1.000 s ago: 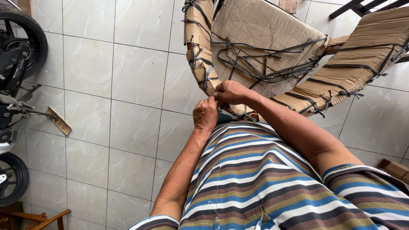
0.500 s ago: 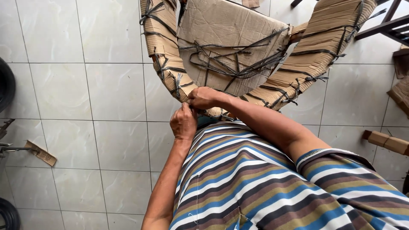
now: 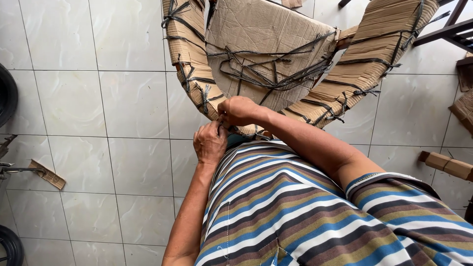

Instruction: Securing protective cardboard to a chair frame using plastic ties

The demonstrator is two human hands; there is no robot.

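A curved object wrapped in brown cardboard (image 3: 268, 39) and bound with black straps (image 3: 276, 74) stands on the tiled floor in front of me. My left hand (image 3: 211, 143) and my right hand (image 3: 238, 110) meet at its near lower edge, fingers pinched together on a strap or the wrapping there; what exactly they grip is hidden. My striped shirt (image 3: 295, 207) fills the lower right.
White floor tiles (image 3: 113, 103) spread to the left. A dark tyre (image 3: 6, 98) and metal parts sit at the left edge, with a small cardboard scrap (image 3: 48, 174) near them. Cardboard-wrapped pieces (image 3: 446, 165) and dark wooden furniture (image 3: 446, 29) lie at the right.
The view has shifted, so the wrapped object and my hands sit a little lower left in the picture. Both hands stay together at the same near edge.
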